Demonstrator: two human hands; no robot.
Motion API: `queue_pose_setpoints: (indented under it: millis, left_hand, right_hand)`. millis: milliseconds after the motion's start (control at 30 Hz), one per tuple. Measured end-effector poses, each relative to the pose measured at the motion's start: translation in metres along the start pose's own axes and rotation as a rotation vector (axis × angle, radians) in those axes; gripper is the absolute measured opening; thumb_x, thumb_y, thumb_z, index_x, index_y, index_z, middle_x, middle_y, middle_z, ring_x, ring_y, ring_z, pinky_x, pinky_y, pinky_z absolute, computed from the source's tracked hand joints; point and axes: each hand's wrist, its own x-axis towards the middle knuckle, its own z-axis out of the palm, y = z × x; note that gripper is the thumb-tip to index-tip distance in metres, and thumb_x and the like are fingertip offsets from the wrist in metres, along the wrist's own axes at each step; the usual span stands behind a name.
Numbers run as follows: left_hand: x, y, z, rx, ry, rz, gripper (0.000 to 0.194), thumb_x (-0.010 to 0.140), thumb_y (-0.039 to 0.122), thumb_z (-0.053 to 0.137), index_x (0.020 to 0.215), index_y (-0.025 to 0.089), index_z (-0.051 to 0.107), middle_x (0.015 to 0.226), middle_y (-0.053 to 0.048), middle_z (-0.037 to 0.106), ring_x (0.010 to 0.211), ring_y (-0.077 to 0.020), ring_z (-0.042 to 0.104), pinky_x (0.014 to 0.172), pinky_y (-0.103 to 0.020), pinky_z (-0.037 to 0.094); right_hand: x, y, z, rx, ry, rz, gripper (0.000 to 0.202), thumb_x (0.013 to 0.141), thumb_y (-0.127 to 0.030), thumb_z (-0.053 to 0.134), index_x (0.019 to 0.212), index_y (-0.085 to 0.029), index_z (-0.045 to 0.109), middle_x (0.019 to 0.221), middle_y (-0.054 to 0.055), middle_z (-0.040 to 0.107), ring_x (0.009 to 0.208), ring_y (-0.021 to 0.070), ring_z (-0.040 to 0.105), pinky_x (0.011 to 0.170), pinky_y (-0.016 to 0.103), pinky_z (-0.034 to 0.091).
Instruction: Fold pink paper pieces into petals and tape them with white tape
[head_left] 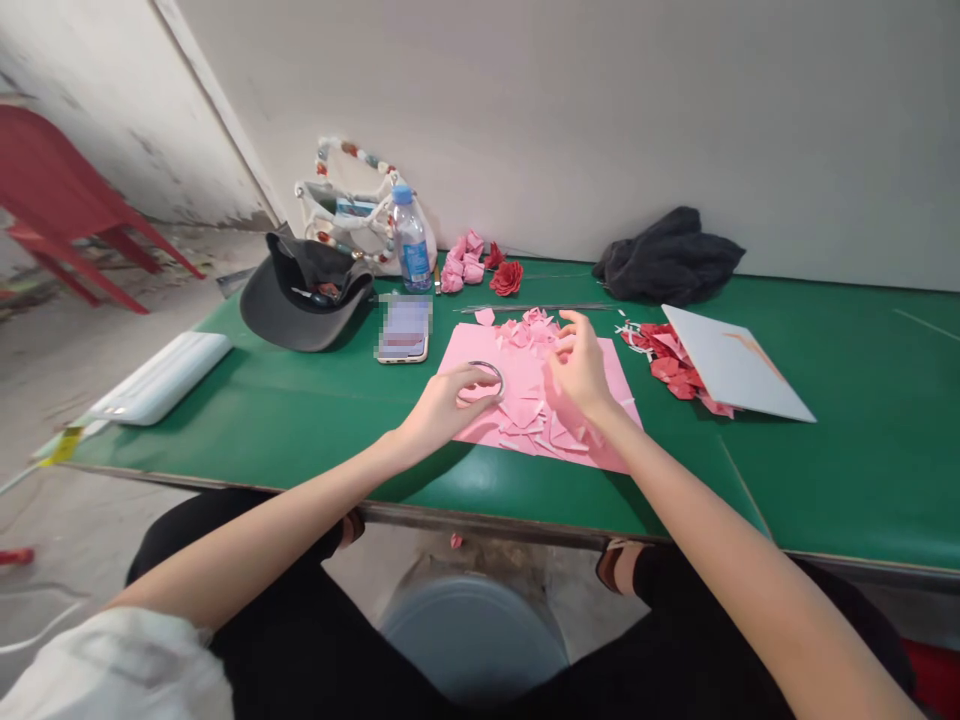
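On the green table lies a pink sheet with many cut pink paper pieces on it. My left hand holds a dark round ring-shaped item, like a roll of tape, over the sheet's left part. My right hand is raised above the right part, its fingers curled and apart, with nothing visible in them. A heap of folded pink pieces sits just beyond, near my right fingertips.
Behind are pink paper flowers, a red flower, a bottle, a phone and a cap. At right, a white board leans on red scraps, near a black cloth. A bucket stands below.
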Motion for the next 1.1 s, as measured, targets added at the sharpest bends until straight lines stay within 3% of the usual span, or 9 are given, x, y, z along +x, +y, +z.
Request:
queue_pose_setpoints:
  millis: [67, 167, 267, 333, 433, 567, 700, 833, 1100]
  left_hand:
    - [-0.001, 0.003, 0.003, -0.125, 0.015, -0.030, 0.031, 0.078, 0.030, 0.069, 0.107, 0.017, 0.067, 0.115, -0.009, 0.067, 0.104, -0.0213, 0.063, 0.091, -0.034, 0.051]
    - [-0.005, 0.009, 0.011, -0.413, -0.056, -0.092, 0.048, 0.077, 0.032, 0.071, 0.120, 0.014, 0.061, 0.128, -0.013, 0.060, 0.117, -0.0237, 0.058, 0.102, -0.037, 0.045]
    - [-0.010, 0.016, 0.016, -0.650, -0.143, -0.170, 0.054, 0.075, 0.032, 0.072, 0.124, 0.013, 0.058, 0.128, -0.014, 0.061, 0.120, -0.0267, 0.056, 0.101, -0.038, 0.046]
    - [-0.012, 0.019, 0.017, -0.735, -0.134, -0.235, 0.056, 0.073, 0.033, 0.075, 0.123, 0.014, 0.059, 0.122, -0.014, 0.065, 0.115, -0.0273, 0.060, 0.098, -0.038, 0.048]
    - [-0.013, 0.020, 0.015, -0.805, -0.099, -0.324, 0.057, 0.069, 0.032, 0.078, 0.120, 0.013, 0.060, 0.114, -0.012, 0.069, 0.109, -0.0261, 0.064, 0.096, -0.038, 0.049]
    - [-0.010, 0.019, 0.013, -0.818, -0.074, -0.382, 0.048, 0.069, 0.030, 0.078, 0.112, 0.014, 0.063, 0.102, -0.008, 0.071, 0.095, -0.0208, 0.068, 0.091, -0.036, 0.052]
    - [-0.010, 0.020, 0.011, -0.762, -0.067, -0.372, 0.026, 0.072, 0.032, 0.076, 0.087, 0.012, 0.067, 0.088, -0.004, 0.068, 0.082, -0.0165, 0.067, 0.083, -0.033, 0.055]
    - [-0.010, 0.021, 0.009, -0.744, -0.095, -0.384, 0.026, 0.071, 0.033, 0.076, 0.085, 0.012, 0.067, 0.085, -0.005, 0.067, 0.079, -0.0164, 0.066, 0.077, -0.032, 0.056]
    - [-0.006, 0.021, 0.004, -0.703, -0.066, -0.345, 0.026, 0.068, 0.037, 0.076, 0.074, 0.014, 0.065, 0.073, -0.001, 0.058, 0.065, -0.0119, 0.057, 0.059, -0.025, 0.050]
  right_hand:
    - [-0.008, -0.022, -0.002, 0.198, -0.016, 0.084, 0.053, 0.073, -0.008, 0.055, 0.120, -0.026, 0.040, 0.101, 0.004, 0.051, 0.073, 0.0149, 0.060, 0.069, 0.034, 0.055]
    - [-0.028, -0.059, -0.001, 0.386, -0.028, 0.076, 0.052, 0.076, -0.014, 0.061, 0.121, -0.028, 0.040, 0.106, 0.003, 0.050, 0.071, 0.0110, 0.059, 0.071, 0.031, 0.056]
    - [-0.049, -0.084, 0.004, 0.444, -0.043, 0.072, 0.049, 0.077, -0.014, 0.063, 0.119, -0.027, 0.042, 0.105, 0.003, 0.050, 0.070, 0.0103, 0.061, 0.078, 0.033, 0.056]
    - [-0.058, -0.091, 0.006, 0.459, -0.081, 0.087, 0.048, 0.078, -0.016, 0.064, 0.119, -0.027, 0.042, 0.106, 0.003, 0.051, 0.071, 0.0116, 0.062, 0.075, 0.033, 0.057]
    - [-0.065, -0.090, 0.005, 0.476, -0.124, 0.098, 0.044, 0.082, -0.022, 0.062, 0.121, -0.027, 0.042, 0.108, 0.005, 0.052, 0.075, 0.0133, 0.063, 0.068, 0.032, 0.058]
    - [-0.065, -0.083, 0.001, 0.479, -0.117, 0.062, 0.039, 0.082, -0.019, 0.061, 0.118, -0.026, 0.046, 0.116, 0.006, 0.052, 0.087, 0.0146, 0.064, 0.085, 0.036, 0.056]
    - [-0.064, -0.075, 0.003, 0.563, -0.096, 0.097, 0.037, 0.079, -0.019, 0.064, 0.111, -0.026, 0.047, 0.120, 0.006, 0.051, 0.091, 0.0141, 0.063, 0.086, 0.035, 0.056]
    - [-0.059, -0.067, 0.004, 0.611, -0.054, 0.161, 0.039, 0.074, -0.022, 0.069, 0.106, -0.025, 0.047, 0.118, 0.005, 0.050, 0.093, 0.0137, 0.060, 0.087, 0.035, 0.056]
    - [-0.050, -0.061, -0.003, 0.657, -0.137, 0.301, 0.052, 0.064, -0.033, 0.078, 0.105, -0.025, 0.047, 0.124, 0.007, 0.046, 0.089, 0.0163, 0.064, 0.076, 0.034, 0.059]
